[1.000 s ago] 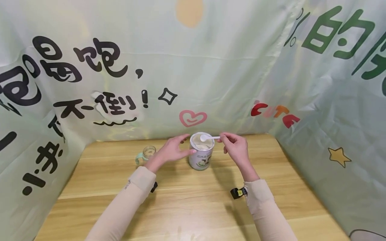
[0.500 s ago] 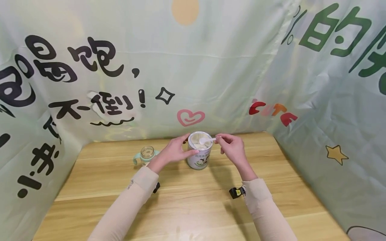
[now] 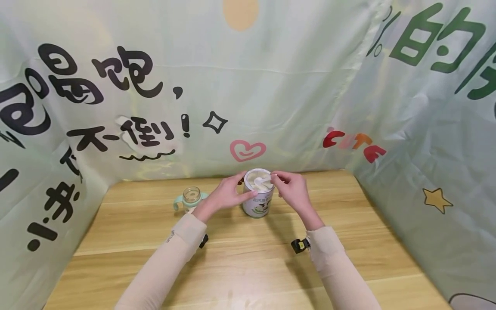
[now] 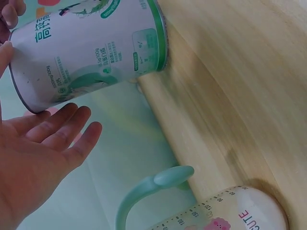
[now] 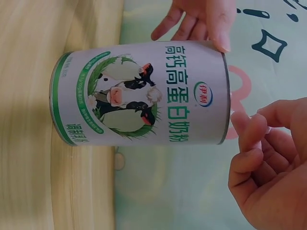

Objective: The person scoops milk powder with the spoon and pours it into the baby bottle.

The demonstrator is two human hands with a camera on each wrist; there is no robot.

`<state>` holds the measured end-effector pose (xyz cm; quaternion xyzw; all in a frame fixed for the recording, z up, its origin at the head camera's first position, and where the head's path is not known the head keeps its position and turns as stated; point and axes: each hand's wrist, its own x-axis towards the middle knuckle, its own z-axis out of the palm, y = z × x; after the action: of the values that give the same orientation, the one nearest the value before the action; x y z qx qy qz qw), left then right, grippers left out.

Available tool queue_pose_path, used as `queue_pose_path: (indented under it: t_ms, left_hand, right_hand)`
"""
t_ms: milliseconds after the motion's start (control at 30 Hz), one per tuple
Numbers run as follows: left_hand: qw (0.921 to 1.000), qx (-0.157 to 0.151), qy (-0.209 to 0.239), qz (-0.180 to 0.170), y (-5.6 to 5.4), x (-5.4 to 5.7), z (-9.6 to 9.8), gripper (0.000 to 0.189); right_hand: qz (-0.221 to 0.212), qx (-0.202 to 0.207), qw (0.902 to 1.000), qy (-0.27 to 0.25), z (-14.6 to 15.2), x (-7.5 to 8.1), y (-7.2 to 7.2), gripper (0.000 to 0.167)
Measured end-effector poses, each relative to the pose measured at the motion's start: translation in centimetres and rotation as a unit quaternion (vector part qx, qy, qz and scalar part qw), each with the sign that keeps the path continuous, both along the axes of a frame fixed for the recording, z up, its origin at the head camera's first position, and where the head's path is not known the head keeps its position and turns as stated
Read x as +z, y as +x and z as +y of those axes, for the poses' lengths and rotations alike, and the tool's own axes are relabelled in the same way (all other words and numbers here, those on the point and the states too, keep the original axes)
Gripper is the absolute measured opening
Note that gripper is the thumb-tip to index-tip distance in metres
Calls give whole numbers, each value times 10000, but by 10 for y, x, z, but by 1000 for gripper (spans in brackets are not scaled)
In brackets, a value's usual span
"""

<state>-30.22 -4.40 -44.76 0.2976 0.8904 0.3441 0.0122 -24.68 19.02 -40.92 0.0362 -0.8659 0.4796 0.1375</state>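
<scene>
Right hand: grasping; thumb and forefinger of the right hand (image 3: 292,189) pinch the handle end of a white scoop (image 3: 264,180), the other fingers curled in toward the palm. The hand is at the right side of the tin's rim.
Left hand: ungripped; the left hand (image 3: 226,193) has its fingers extended and slightly spread along the left side of the tin, thumb at the near rim. The thumb appears to touch the tin; contact by the other fingers cannot be told.
Scoop: within the tin's mouth, bowl toward the middle, handle toward the right hand; whether the bowl touches the contents cannot be told.
Tin: the tin (image 3: 257,207) stands upright between the hands, near the rear edge of the table, top uncovered, pale contents visible. The right wrist view shows a cow picture, green Chinese lettering and a green band at the base.
Bottle: a clear bottle (image 3: 192,196) with pale green handles stands to the left of the tin, partly hidden by the left wrist; the left wrist view shows graduation marks and a pink print.
Table: a wood-grain table (image 3: 248,267) supports tin and bottle.
Surround: a pale green cloth (image 3: 294,94) bears dark lettering, a pink heart and "CUTE".
</scene>
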Motion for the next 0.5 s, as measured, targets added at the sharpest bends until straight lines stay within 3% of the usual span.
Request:
queue_pose_path:
  t_ms: [500]
  left_hand:
    - [9999,-111,44,46,1,2,1,87]
  right_hand:
    - [437,162,9930,1086,-15,-3,-9,25]
